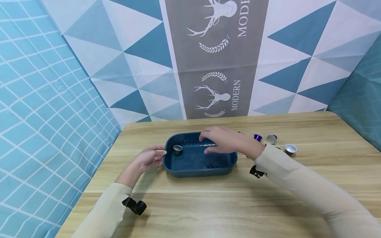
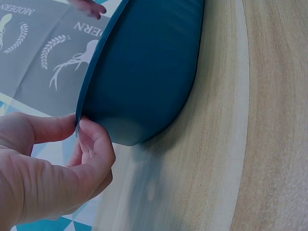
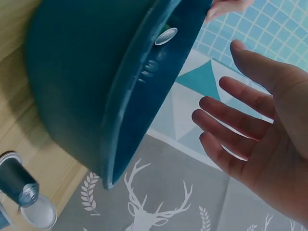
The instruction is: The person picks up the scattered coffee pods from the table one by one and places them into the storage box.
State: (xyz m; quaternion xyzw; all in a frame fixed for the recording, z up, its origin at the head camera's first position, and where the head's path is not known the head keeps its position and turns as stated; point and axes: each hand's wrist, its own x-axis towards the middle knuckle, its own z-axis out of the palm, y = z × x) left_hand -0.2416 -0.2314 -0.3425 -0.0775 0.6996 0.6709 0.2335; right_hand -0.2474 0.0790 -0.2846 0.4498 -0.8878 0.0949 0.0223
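A dark blue oblong tub (image 1: 199, 173) stands on the wooden table. At its left end my left hand (image 1: 148, 158) pinches the rim between thumb and fingers; the left wrist view shows this grip closely. One dark green coffee capsule (image 1: 177, 150) with a silver lid sits inside, near the tub's left end. Over the right part of the tub hovers my right hand (image 1: 223, 140). In the right wrist view its fingers (image 3: 236, 130) are spread and loosely bent, with nothing between them.
Right of the tub, partly behind the right forearm, lie several more coffee capsules: a purple-blue capsule (image 1: 257, 137), a silver-lidded capsule (image 1: 271, 139) and a dark capsule (image 1: 290, 149) with a pale lid. A patterned cloth (image 1: 143, 66) hangs behind the table (image 1: 202, 211).
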